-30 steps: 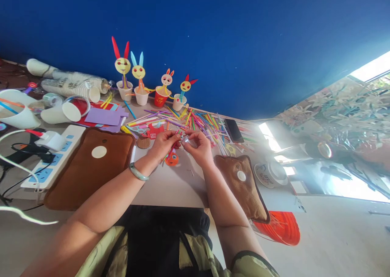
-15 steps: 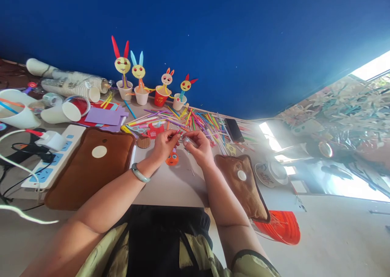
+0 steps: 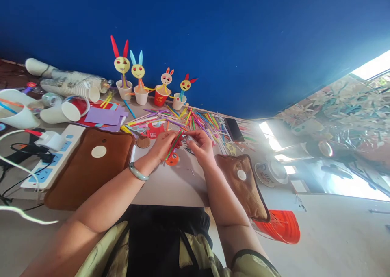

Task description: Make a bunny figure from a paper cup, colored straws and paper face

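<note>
My left hand (image 3: 164, 145) is closed around thin coloured sticks (image 3: 174, 143), red and green, that slant up to the right. My right hand (image 3: 199, 145) pinches something small and pale at the sticks' upper end; I cannot make out what it is. Both hands hover over the table just above a small orange paper piece (image 3: 172, 160). A heap of loose coloured sticks (image 3: 198, 120) lies right behind the hands. A green bangle (image 3: 137, 172) sits on my left wrist.
Four paper-cup rabbits (image 3: 138, 81) stand by the blue wall. Brown pouches lie left (image 3: 88, 163) and right (image 3: 243, 183). A power strip (image 3: 51, 155), stacked paper cups (image 3: 73, 88), purple paper (image 3: 103, 116), a phone (image 3: 234, 129) and a red bin (image 3: 282, 228) surround the work spot.
The sticks in my left hand have swung up to slant between the two hands. Both hands stay close together over the orange piece.
</note>
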Action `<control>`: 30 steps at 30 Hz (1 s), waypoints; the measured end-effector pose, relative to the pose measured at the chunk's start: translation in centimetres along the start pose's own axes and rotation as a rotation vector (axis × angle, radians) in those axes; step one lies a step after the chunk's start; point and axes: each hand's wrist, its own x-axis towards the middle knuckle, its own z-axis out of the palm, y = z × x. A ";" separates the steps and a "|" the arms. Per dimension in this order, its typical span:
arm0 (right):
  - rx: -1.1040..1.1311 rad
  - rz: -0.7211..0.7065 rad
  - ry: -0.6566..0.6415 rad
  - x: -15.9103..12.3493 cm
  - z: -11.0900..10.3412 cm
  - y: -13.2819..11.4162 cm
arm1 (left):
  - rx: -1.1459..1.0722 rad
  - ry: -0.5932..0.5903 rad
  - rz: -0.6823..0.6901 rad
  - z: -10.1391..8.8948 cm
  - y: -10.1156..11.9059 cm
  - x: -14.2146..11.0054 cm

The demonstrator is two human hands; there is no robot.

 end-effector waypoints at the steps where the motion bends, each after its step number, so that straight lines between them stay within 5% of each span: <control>1: 0.000 -0.001 -0.001 0.0 0.0 0.0 | 0.003 -0.009 0.010 0.0 -0.1 0.0; 15: 0.019 -0.016 -0.030 -0.4 0.3 -0.5 | 0.488 0.160 0.321 -0.5 -1.0 0.1; 24: 0.092 -0.014 -0.026 -0.3 0.4 -0.1 | 0.872 0.166 0.787 -1.1 -1.9 0.1; 30: 0.118 -0.006 0.008 -0.1 0.2 0.4 | 1.014 0.077 0.919 -1.1 -3.0 0.0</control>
